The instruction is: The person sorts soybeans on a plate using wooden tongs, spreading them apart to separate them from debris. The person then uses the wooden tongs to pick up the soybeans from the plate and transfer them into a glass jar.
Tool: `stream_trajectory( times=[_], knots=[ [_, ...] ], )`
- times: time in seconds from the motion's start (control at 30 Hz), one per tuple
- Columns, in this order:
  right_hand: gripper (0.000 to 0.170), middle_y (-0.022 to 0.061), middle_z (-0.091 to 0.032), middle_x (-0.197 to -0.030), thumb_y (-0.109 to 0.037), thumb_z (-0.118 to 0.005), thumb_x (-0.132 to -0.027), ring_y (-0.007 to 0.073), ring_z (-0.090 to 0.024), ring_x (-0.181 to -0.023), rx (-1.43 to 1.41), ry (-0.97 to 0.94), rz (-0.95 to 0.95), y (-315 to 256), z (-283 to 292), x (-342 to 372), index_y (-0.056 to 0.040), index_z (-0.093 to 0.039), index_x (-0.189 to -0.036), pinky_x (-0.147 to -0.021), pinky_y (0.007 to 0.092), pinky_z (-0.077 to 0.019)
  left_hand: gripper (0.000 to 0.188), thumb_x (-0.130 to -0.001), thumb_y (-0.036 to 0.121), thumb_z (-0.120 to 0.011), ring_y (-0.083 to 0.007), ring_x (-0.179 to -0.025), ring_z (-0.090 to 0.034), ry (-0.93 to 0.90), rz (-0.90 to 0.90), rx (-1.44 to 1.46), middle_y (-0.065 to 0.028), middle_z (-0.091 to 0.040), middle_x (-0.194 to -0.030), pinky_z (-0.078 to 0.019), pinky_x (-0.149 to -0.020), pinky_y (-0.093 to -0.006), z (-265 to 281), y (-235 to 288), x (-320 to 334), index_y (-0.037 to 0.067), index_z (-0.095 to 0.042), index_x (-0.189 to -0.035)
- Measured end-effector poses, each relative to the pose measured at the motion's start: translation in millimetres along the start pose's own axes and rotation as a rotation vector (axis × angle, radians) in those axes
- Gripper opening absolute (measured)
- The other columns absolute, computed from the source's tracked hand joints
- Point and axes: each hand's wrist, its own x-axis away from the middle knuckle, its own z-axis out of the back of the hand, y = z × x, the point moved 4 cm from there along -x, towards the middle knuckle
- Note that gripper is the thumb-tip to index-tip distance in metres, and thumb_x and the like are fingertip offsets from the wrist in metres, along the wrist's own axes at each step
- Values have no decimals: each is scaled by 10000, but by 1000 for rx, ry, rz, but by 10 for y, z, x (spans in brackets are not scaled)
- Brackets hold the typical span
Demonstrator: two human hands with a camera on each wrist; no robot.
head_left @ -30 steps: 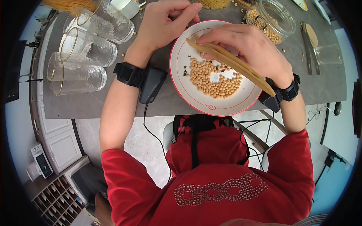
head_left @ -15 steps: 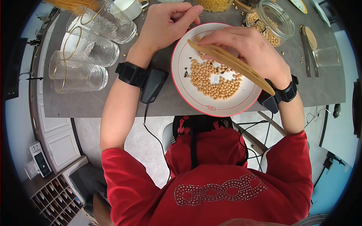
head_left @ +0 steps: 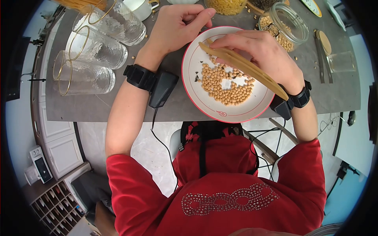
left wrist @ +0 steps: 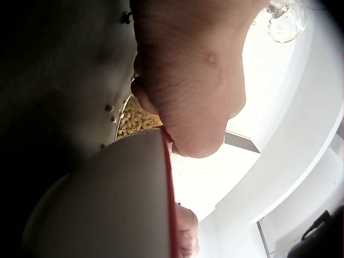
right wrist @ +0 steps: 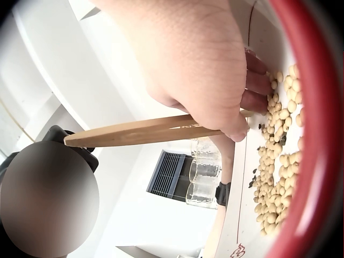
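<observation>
My right hand (head_left: 267,55) holds a pair of wooden tongs (head_left: 252,70) slanting across the white, red-rimmed plate (head_left: 254,108). In the right wrist view, the tongs (right wrist: 134,131) come out from beside the thumb, and the fingers reach down among the soybeans (right wrist: 277,156). Soybeans (head_left: 222,88) lie in a broken ring on the plate, with small dark bits (head_left: 196,76) at their left. Beside the plate's upper left rim, my left hand (head_left: 177,29) rests with loosely curled fingers and nothing in it. The left wrist view shows this hand (left wrist: 188,80) right at the rim.
Several gold-rimmed glasses (head_left: 88,76) stand at the left, near a white cup (head_left: 140,8). Behind the plate are a macaroni jar (head_left: 226,6) and an open glass jar (head_left: 289,29) of soybeans. Dark tongs (head_left: 321,59) and a small glass (head_left: 341,63) lie at the right. Stray beans dot the table.
The whole table scene has slid slightly down and to the right in the head view. Both hands keep nearly the same pose, and the tongs stay in my right hand.
</observation>
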Motion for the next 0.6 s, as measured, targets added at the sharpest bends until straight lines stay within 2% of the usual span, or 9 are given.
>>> stream_trajectory(
  times=[0.07, 0.6],
  knots=[
    [290, 143, -711, -915, -177, -736, -876, 358, -686, -806, 2, -4, 2, 8, 10, -5, -103, -708, -1154, -688, 420, -536, 330, -1035, 255, -663, -3, -597, -493, 2, 3, 19, 36, -686, -687, -376, -522, -208, 4, -11, -4, 10, -768, -841],
    [286, 144, -697, -872, -182, -737, -871, 350, -684, -785, -4, -5, -8, 4, 12, -2, -103, -709, -1144, -683, 419, -533, 327, -1033, 261, -667, -1, -592, -473, 10, -18, 20, 46, -674, -677, -359, -515, -207, 11, -13, 1, 19, -773, -841]
  ],
)
